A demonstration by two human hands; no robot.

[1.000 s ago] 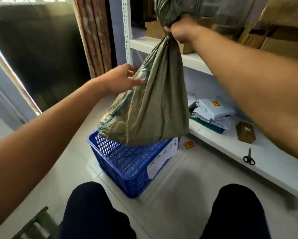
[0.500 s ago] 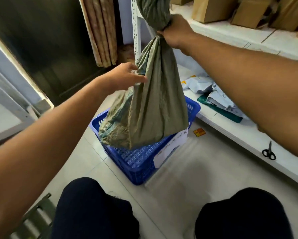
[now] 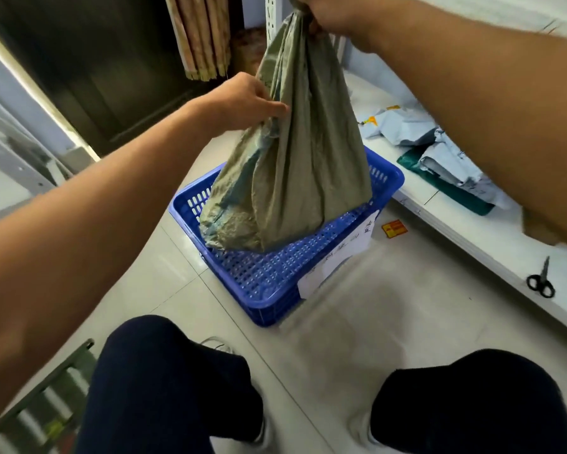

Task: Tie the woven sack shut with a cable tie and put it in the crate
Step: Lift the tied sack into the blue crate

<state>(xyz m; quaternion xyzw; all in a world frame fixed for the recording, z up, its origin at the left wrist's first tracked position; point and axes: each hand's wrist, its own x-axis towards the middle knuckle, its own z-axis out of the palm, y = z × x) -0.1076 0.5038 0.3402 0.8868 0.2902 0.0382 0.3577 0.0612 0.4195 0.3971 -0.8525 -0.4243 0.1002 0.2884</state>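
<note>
The woven sack [image 3: 302,152] is hanging from its gathered neck at the top of the view, above the far left part of the blue plastic crate [image 3: 275,303]. It is a dull grey-green, with a bluish sheen where the weave is catching the light along its left side. The cloth is pulling into long, taut folds from the neck and widening into a bulging, crumpled bottom. Its lower end is showing inside the crate's rim, but whether it is touching the perforated floor cannot be told.

The right hand [image 3: 328,11] is gripping the bunched neck, fingers curled tight around it and partly cut off by the top edge. The neck itself is hiding inside that fist. The left hand [image 3: 246,103] is reaching in from the left and pinching a fold on the sack's upper left side, thumb and curled fingers closing on the cloth.

The crate is sitting on the pale tiled floor [image 3: 390,322], with a white paper label [image 3: 338,257] hanging on its right wall. An orange sticker [image 3: 394,229] is lying on the floor just right of it. On the low white shelf [image 3: 472,244] at the right, black scissors [image 3: 541,280] are lying near, and grey mailer bags [image 3: 439,152] are piling up farther back. The person's two dark-trousered knees [image 3: 164,381] are filling the near edge.
</note>
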